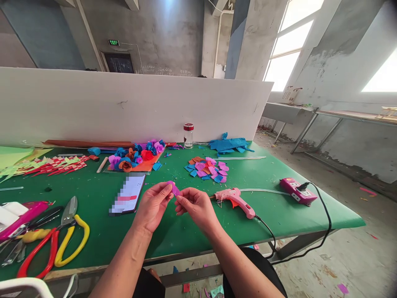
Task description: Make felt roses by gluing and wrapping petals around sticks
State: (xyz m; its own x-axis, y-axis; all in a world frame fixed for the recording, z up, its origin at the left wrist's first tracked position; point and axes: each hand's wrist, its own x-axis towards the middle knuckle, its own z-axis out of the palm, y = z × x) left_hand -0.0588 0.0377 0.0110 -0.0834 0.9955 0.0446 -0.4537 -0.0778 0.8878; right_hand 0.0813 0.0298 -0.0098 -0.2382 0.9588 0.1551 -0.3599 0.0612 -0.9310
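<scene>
Starting from the left of the green desk [182, 236], you've got yellow-green paper sheets [14, 155] and a bunch of red-and-white checkered paper strips [63, 165]. Nearer the front edge lie the shears [68, 212], with red and yellow handles. Then comes a phone [133, 192], screen up and partly pixelated, and behind it a cluster of paper flowers [125, 166] in blue, purple, rust and red.

Next is the left hand [151, 207], thumb and forefinger pinched on a purple paper petal [175, 190]. That petal is up in front of the person, over the middle of the desk. The right hand [197, 207] has its thumb and forefinger closed on the lower right end of it, so the fingers of both hands are nearly meeting.

Behind the hands there's a red-lidded glass jar [188, 136], then a loose pile of cut paper pieces [201, 167]. Past the right hand lies a pink glue gun [229, 194] on its side, and farther right a magenta power strip [296, 191] with a black plug in it.

My read: this is the shaping step, working one petal by fingertip. Next move probably calls for a light, steady pinch on both ends, since thin paper would tear or crease easily.
</scene>
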